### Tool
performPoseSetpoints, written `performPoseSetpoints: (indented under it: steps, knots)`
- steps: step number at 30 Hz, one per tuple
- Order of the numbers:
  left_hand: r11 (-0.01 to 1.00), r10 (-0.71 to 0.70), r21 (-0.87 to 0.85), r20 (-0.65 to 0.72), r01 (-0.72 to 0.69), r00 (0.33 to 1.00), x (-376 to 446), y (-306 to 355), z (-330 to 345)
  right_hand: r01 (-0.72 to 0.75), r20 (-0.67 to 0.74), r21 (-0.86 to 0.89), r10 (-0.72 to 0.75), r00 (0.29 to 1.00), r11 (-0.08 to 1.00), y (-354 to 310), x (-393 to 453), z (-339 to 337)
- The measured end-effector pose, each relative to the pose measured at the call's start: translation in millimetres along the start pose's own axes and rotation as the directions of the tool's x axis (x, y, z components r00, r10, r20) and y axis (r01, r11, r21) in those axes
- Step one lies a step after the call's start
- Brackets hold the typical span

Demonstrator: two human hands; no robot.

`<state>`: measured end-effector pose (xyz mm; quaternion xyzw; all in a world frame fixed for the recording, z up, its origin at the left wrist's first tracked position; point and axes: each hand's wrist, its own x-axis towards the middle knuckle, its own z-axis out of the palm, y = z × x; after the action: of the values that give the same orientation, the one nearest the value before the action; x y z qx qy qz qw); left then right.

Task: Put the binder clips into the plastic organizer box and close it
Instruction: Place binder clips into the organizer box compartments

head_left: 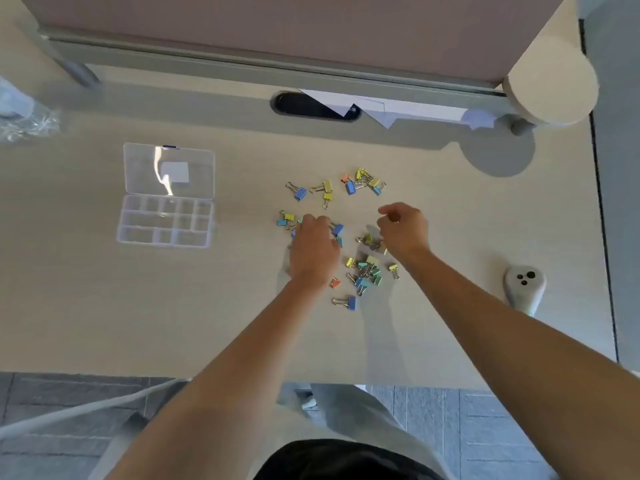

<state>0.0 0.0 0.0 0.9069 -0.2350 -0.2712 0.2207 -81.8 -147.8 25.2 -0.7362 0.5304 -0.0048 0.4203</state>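
Several pastel binder clips lie scattered on the desk: one group at the back [362, 184], one near the front [365, 271], and a few on the left [286, 219]. My left hand [313, 249] is down on the left group, its fingers curled over some clips. To the right, my right hand [404, 227] hovers just above the desk with its fingers curled inward, and a small metallic bit shows between them. The clear plastic organizer box [165, 221] lies open at the left with its lid [169, 171] folded back. Its compartments look empty.
A white controller [523, 285] lies near the desk's right edge. Papers [381, 107] and a dark cable slot [311, 106] sit along the back under the partition. A crumpled clear bag [24, 123] is at the far left. The desk's front edge runs close to my body.
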Motion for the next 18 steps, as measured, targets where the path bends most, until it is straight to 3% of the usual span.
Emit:
performPoseSetpoints:
  steps: [7, 12, 18]
  knots:
    - [0.987, 0.111, 0.113, 0.018, -0.112, 0.994, 18, 3, 25, 0.205, 0.09, -0.272, -0.187, 0.978, 0.94, -21, 51, 21]
    - [0.98, 0.117, 0.168, -0.03, -0.11, 0.993, 22, 1, 36, 0.379, 0.164, -0.485, -0.343, 0.925, 0.788, -23, 70, 41]
    - [0.963, 0.136, 0.245, -0.091, -0.11, 0.987, 26, 3, 40, 0.445, 0.229, -0.575, -0.387, 0.893, 0.686, -20, 79, 52]
